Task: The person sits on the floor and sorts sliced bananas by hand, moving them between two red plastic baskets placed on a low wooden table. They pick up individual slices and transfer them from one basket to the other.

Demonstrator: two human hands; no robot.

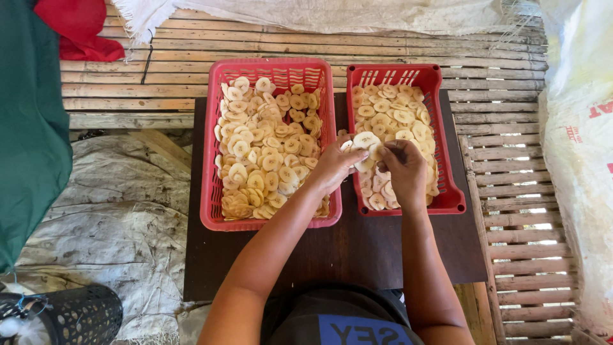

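Two red plastic baskets stand side by side on a dark wooden table (357,249). The larger left basket (211,191) is heaped with pale yellow banana chips (268,147). The smaller right basket (447,185) holds a thinner layer of the same chips (393,108). My left hand (332,167) hovers over the gap between the baskets, holding a few chip slices (363,140) fanned out between its fingers. My right hand (403,169) is over the right basket, its fingertips pinching at those slices.
A slatted bamboo platform (128,89) runs behind and to the right of the table. A white sack (578,147) stands at the right, a green cloth (29,128) at the left, a black mesh bin (80,313) at the bottom left, and grey sheeting (121,217) covers the ground.
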